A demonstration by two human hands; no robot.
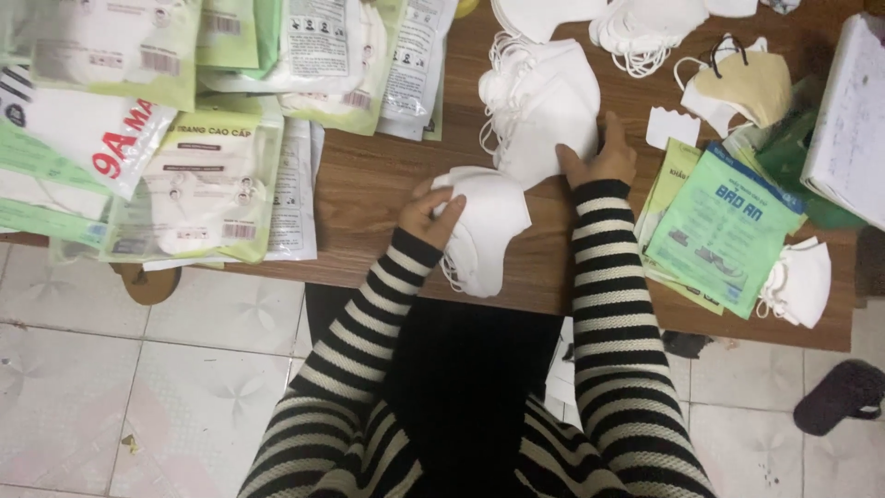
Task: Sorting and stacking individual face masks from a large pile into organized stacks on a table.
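L hand (426, 214) clamped on a small stack of white masks (484, 231), fingers curled over its left edge; stack sits just right of that hand, near front edge of the wooden table (369, 184). R hand (597, 157) lies flat, fingers spread, on right side of a bigger mask pile (539, 106), w/ pile up & left of it. Green packets (724, 226) lie near, to the right.
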